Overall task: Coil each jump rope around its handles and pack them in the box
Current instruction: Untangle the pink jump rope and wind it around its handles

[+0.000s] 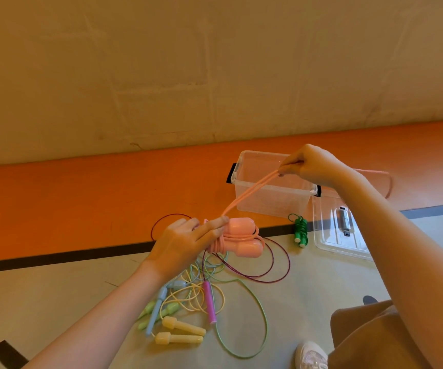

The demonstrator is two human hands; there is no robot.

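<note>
My left hand (188,239) grips the two pink handles (243,237) of a pink jump rope, with several turns of cord wound round them. My right hand (309,165) pinches the doubled pink cord (249,194), pulled taut up and to the right over the box. A loop of that cord (387,182) hangs behind my right wrist. The clear plastic box (244,182) stands open on the orange floor. A coiled green rope (301,230) lies beside it. Loose ropes with yellow handles (180,332), a magenta handle (209,302) and pale blue and green handles (159,307) lie tangled on the floor below my left hand.
The box's clear lid (337,235) lies flat to the right of the box. A dark purple cord (268,270) loops across the floor. My knee (369,331) and white shoe (311,355) are at the lower right. A wall rises behind the orange strip.
</note>
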